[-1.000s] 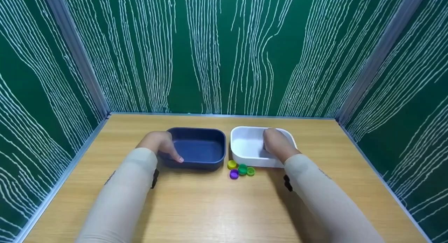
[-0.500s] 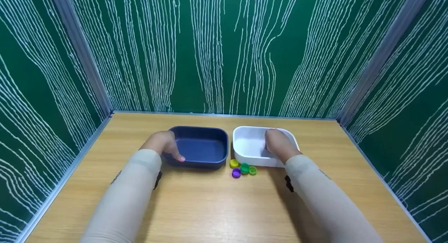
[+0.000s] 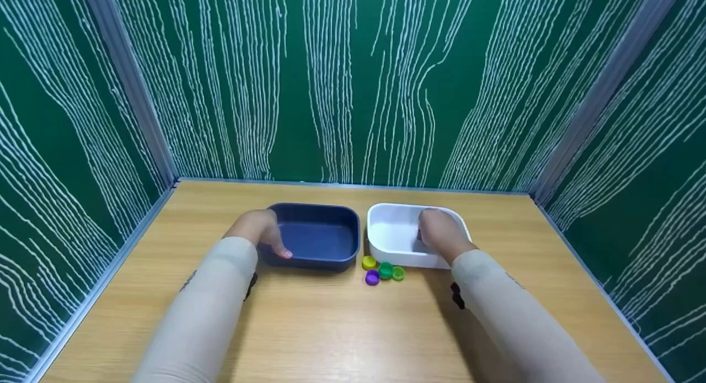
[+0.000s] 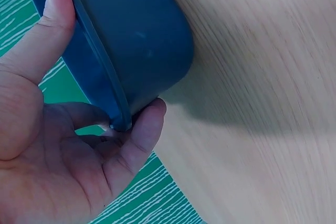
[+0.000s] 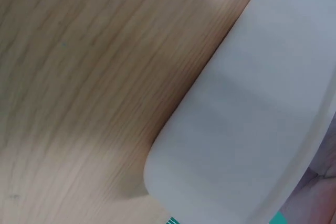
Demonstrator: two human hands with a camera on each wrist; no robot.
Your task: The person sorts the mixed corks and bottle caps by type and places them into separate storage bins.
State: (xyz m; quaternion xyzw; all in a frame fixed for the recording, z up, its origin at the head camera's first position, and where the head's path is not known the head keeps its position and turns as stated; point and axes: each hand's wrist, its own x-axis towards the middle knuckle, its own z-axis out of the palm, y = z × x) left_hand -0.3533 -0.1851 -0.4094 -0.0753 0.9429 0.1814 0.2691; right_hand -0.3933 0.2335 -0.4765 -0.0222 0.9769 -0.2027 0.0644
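Observation:
My left hand (image 3: 263, 233) grips the left end of a navy blue rectangular tub (image 3: 317, 233). In the left wrist view the thumb (image 4: 59, 3) lies against the rim and the fingers (image 4: 139, 140) curl about the tub's corner. My right hand (image 3: 441, 228) reaches down into a white tub (image 3: 389, 220) of similar shape, near its right end. Its fingertips are hidden behind the hand, and I cannot tell whether they hold something. The white tub's outer wall (image 5: 231, 129) fills much of the right wrist view, with part of the hand (image 5: 315, 198) behind the rim.
Small plastic caps lie in front of the white tub: yellow (image 3: 369, 262), purple (image 3: 372, 277), green (image 3: 385, 270) and light green (image 3: 398, 273). The wooden table (image 3: 353, 328) is bounded by green panels (image 3: 331, 85) with white wavy lines.
The head view has shifted slightly, so the tubs and caps sit a little further right in it. Both hands keep their places at the tubs.

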